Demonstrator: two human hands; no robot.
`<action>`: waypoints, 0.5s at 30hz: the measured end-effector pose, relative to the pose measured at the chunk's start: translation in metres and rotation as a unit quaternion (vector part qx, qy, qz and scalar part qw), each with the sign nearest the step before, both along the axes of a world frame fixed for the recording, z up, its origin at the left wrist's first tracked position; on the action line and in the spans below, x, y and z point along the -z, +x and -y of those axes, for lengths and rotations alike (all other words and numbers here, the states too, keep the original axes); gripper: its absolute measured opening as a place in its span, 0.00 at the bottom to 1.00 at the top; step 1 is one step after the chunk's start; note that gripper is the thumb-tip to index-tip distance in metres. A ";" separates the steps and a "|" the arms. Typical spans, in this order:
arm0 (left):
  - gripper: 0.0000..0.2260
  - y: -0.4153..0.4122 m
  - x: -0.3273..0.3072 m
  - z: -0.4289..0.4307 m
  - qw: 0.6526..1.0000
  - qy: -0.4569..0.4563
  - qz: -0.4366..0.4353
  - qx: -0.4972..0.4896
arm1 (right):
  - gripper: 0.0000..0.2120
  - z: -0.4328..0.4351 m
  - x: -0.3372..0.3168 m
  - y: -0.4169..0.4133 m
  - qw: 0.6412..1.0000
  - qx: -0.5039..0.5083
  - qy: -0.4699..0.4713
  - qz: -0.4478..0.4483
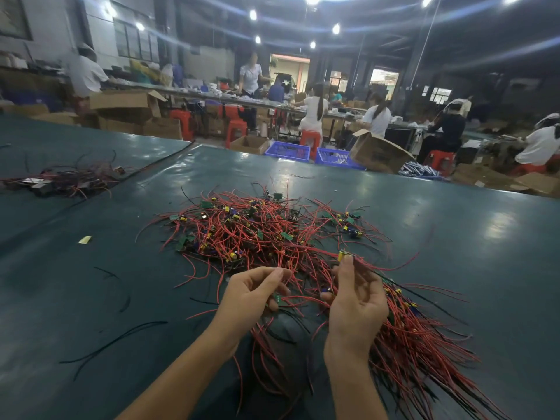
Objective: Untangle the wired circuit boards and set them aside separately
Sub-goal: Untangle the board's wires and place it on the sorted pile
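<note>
Head view shows the big tangle [257, 234] of wired circuit boards lying in the middle of the dark green table [469, 237], just past both hands. Each one is a tiny green board with thin red and black wires. They look very light. The wires are soft and bendy and they hook on each other, so I think a hard pull could drag the whole heap or snap a wire off its board. It seems best to hold the little board itself and ease the wires out slowly

The right hand [354, 301] pinches a small board [344, 255] with a yellow part on top, held up over the near edge of the heap. The left hand [254, 291] has curled fingers and pinches a red wire [298, 297]. A green board [277, 299] pokes out by its lower fingers. Beside the right arm lies a neat bunch [424, 334] with its wires all pointing one way, and I think that is the set-aside pile

Loose black wires [121, 338] lie on the table to the left, and a dark heap [66, 180] sits far off on the left

Past the table stand two blue baskets [287, 151]. One seems to hold pale things, but I cannot tell what. Open cardboard boxes [378, 153] stand near them, and their insides are hidden
</note>
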State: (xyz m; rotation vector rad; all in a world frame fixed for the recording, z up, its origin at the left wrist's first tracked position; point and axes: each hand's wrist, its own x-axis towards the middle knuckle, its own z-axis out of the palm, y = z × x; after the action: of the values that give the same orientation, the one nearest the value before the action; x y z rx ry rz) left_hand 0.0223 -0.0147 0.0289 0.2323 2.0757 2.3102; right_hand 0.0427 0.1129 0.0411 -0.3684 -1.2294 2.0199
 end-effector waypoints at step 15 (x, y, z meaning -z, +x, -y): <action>0.12 -0.006 0.002 0.004 0.999 0.012 0.013 -0.040 | 0.07 -0.041 -0.005 -0.010 0.995 0.081 0.042 -0.041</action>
State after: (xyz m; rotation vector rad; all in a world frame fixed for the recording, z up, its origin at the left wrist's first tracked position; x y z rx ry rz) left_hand 0.0164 -0.0189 0.0271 0.1217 2.0839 2.3710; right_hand 0.0332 0.1541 0.0460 -0.3299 -1.1907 1.8226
